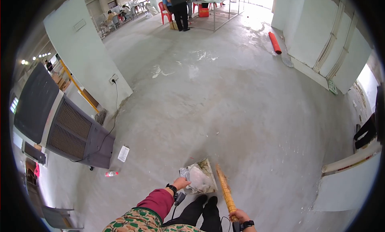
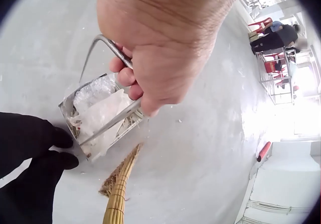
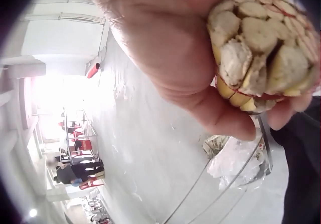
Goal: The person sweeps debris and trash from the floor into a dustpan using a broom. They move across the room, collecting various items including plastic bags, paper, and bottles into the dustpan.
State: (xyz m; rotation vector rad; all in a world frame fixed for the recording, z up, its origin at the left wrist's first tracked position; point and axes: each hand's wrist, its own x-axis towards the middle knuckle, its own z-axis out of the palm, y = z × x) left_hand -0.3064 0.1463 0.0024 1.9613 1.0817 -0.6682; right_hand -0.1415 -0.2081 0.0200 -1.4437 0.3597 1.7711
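My left hand [image 1: 182, 183] grips the bent metal wire handle [image 2: 111, 123] of a square metal dustpan [image 1: 210, 172]. Crumpled clear and whitish plastic [image 1: 199, 179] fills most of the pan, with some bits of debris beside it. In my right hand [image 1: 239, 216] is a straw broom [image 1: 226, 190], held by its thick bound end. The cut stalks at that end [image 3: 261, 38] show close up in the right wrist view. The broom's frayed brown bristles [image 2: 118, 176] point away from me, to the right of the dustpan.
Left of me stand a large air cooler [image 1: 68, 124] with a cord and a pillar [image 1: 86, 47]. A white paper [image 1: 123, 153] and a small bottle [image 1: 111, 174] lie on the concrete floor [image 1: 192, 111]. Farther off are a red roll [image 1: 274, 43], a metal-framed table and people.
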